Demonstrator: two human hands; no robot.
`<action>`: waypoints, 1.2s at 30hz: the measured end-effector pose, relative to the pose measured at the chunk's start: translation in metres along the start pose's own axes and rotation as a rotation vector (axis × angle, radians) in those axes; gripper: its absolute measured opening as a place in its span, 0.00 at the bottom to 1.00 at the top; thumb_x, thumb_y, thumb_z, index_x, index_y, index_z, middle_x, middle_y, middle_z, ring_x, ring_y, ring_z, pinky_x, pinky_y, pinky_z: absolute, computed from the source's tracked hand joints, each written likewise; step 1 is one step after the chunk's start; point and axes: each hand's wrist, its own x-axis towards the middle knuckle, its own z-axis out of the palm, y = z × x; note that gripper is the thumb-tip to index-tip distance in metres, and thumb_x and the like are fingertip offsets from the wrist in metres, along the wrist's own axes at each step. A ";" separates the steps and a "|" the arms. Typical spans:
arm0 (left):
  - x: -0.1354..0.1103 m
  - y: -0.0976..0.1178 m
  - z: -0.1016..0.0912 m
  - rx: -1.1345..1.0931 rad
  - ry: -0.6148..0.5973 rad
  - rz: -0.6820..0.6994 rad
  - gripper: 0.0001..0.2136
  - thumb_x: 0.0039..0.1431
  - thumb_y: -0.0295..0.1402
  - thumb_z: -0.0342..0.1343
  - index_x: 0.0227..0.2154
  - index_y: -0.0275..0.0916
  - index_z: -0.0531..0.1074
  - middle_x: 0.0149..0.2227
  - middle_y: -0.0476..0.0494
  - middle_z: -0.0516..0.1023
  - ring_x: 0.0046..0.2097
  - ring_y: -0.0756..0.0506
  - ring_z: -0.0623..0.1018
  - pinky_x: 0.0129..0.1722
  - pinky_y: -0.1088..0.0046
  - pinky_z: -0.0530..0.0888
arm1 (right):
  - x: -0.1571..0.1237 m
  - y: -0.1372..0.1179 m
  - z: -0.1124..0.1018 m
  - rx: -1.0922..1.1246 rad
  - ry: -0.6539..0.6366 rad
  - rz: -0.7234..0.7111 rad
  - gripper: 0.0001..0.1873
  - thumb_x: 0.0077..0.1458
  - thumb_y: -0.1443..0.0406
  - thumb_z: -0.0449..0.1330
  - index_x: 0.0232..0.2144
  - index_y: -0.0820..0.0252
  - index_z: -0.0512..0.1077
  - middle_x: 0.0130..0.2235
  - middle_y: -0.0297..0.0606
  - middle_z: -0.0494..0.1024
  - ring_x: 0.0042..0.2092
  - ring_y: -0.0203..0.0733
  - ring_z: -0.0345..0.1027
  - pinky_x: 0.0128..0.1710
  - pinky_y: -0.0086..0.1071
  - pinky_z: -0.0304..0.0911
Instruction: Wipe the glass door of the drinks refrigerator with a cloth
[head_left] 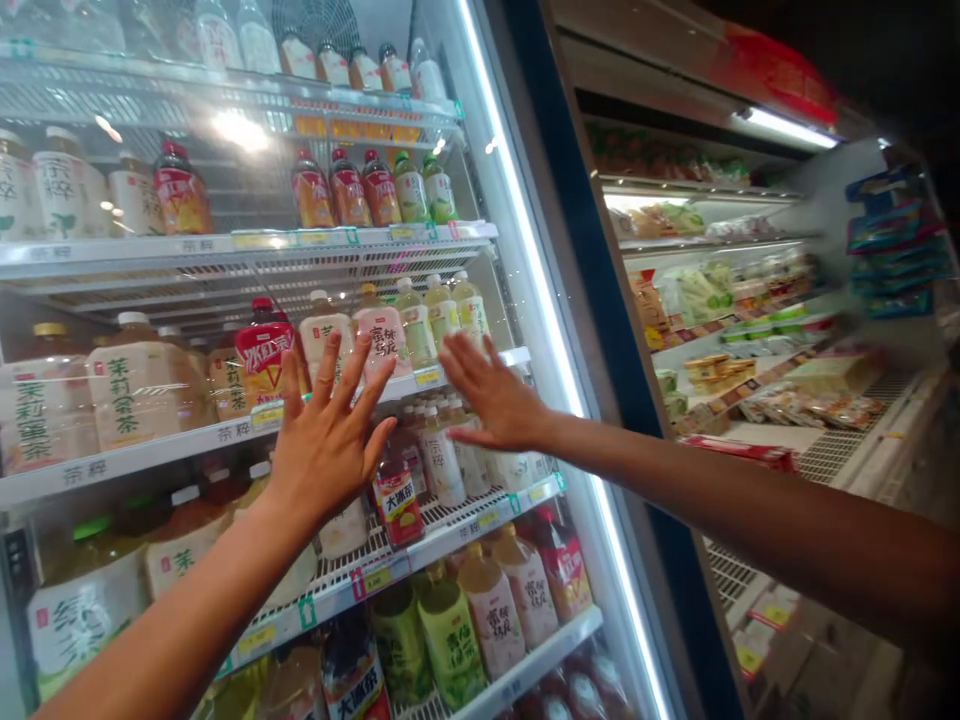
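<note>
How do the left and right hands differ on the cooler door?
The left hand points fingers upward, widely spread; the right hand points up-left, fingers closer together. The left hand sits lower, the right hand nearer the door's lit edge. Both are open, flat on the glass door, holding nothing.

Glossy glass door (240,130), plastic bottles (262,355), wire shelves (465,510)

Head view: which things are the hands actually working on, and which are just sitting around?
In hand:
left hand, open, flat against the glass fridge door
right hand, open, flat against the same door

Just around:
bottled drinks on wire shelves behind the glass
packaged food in the open chiller, right
blue packets, far right
</note>
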 end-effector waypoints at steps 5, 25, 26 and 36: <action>0.001 -0.003 0.001 -0.007 -0.010 0.004 0.34 0.70 0.45 0.47 0.73 0.52 0.40 0.76 0.48 0.39 0.76 0.40 0.35 0.72 0.44 0.30 | 0.009 0.024 -0.002 -0.028 0.043 0.185 0.51 0.63 0.35 0.33 0.68 0.53 0.08 0.76 0.45 0.26 0.76 0.61 0.25 0.71 0.69 0.30; -0.044 -0.078 -0.019 0.042 -0.013 -0.116 0.33 0.69 0.47 0.47 0.73 0.53 0.42 0.76 0.44 0.41 0.76 0.37 0.34 0.70 0.41 0.29 | 0.130 -0.073 -0.020 -0.097 0.022 -0.294 0.56 0.59 0.31 0.30 0.74 0.65 0.36 0.76 0.49 0.37 0.76 0.53 0.24 0.73 0.56 0.23; -0.046 -0.079 -0.019 0.036 -0.011 -0.126 0.33 0.69 0.48 0.47 0.73 0.53 0.43 0.76 0.44 0.41 0.76 0.37 0.34 0.70 0.41 0.28 | 0.137 -0.073 -0.021 -0.079 0.051 -0.154 0.56 0.60 0.32 0.30 0.73 0.68 0.35 0.76 0.52 0.36 0.76 0.55 0.24 0.73 0.58 0.23; -0.096 -0.056 -0.020 0.049 -0.030 -0.187 0.37 0.67 0.50 0.49 0.73 0.48 0.42 0.76 0.40 0.44 0.76 0.34 0.37 0.70 0.38 0.30 | 0.106 -0.138 -0.006 -0.038 0.102 -0.235 0.55 0.62 0.33 0.38 0.74 0.65 0.35 0.76 0.50 0.39 0.76 0.54 0.25 0.73 0.58 0.26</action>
